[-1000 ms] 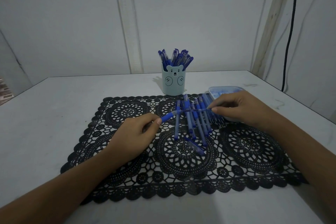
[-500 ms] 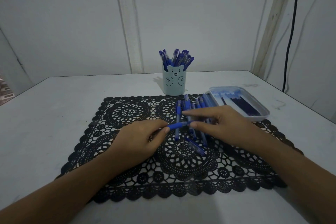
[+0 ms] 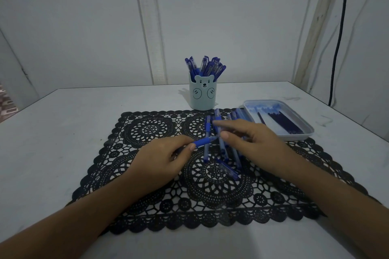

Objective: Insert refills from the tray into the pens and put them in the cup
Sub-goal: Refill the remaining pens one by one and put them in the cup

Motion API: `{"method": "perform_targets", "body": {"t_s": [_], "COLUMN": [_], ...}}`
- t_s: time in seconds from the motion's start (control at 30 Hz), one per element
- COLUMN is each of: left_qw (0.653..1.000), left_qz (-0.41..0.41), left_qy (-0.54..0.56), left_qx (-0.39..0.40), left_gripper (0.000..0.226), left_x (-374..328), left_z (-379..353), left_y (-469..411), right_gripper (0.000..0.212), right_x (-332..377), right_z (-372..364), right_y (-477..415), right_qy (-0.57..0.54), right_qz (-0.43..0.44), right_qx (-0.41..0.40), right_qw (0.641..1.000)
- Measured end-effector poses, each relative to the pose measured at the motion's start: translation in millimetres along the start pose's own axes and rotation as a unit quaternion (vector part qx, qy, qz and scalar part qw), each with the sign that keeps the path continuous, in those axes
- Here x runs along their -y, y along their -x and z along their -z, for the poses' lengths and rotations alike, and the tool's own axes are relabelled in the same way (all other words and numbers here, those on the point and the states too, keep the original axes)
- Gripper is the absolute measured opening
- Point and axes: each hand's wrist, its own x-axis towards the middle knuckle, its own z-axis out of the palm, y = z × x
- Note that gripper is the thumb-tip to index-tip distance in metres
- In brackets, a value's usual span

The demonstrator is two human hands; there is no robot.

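Left hand pinches a blue pen above the mat's centre; right hand, fingers parted, sits just right of its tip, perhaps touching. Cup stands far, tray far right.

Bare L hand, R hand, forearms

You see a dim, blue-tinted view; the cup throws a faint shadow toward 9 o'clock, and the frame edges bow.
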Motion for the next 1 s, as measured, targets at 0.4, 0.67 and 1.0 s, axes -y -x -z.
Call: {"method": "perform_targets", "body": {"t_s": [0.4,0.67,1.0], "left_qw": [1.000,0.999,0.999], "left_qz": [0.014,0.012,0.003], "left_qy": [0.020,0.032,0.035], "left_qx": [-0.020,-0.015,-0.009], "left_gripper": [0.038,0.035,0.027], "left_x": [3,4,2], "left_z": [-1,-1,-1], "left_y": [-1,-1,-1], "right_gripper": [0.032,0.018,0.022], "right_x": [6,9,9], "right_z": [-22,-4,-5], "right_y": [14,6,2], "right_qy": [0.300,-0.002,-0.068], "right_qz": [0.180,-0.012,-0.031], "right_qx": [0.111,-0.065,-0.102], "right_qw": [0.930,0.998,0.992]}}
